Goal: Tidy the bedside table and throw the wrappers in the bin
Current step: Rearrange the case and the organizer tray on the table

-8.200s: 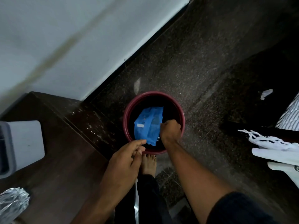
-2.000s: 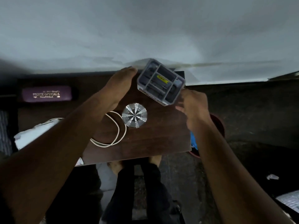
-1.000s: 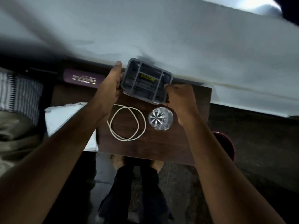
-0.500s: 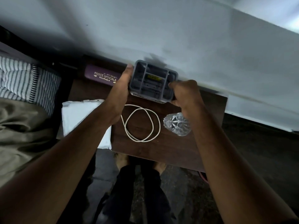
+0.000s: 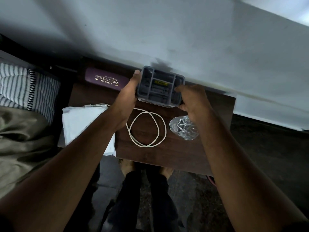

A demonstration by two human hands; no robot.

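Note:
A grey plastic organiser (image 5: 160, 87) with several compartments stands at the back of the dark wooden bedside table (image 5: 215, 118), against the white wall. My left hand (image 5: 127, 96) grips its left side and my right hand (image 5: 192, 99) grips its right front corner. In front of it lies a coiled white cable (image 5: 147, 129). A cut-glass tumbler (image 5: 183, 129) stands to the cable's right, partly under my right wrist. A purple spectacle case (image 5: 105, 79) lies at the back left. Only a sliver of the red bin (image 5: 211, 180) shows below the table's right front corner.
A folded white cloth (image 5: 78, 121) lies on the table's left part. A bed with a striped pillow (image 5: 18, 87) and olive sheet (image 5: 21, 139) is at the left. My bare feet (image 5: 127, 164) stand on the dark stone floor below the table.
Earlier I had both hands at the bin with a blue wrapper. Since then I carried the grey organiser from the table's right back to the middle back by the wall.

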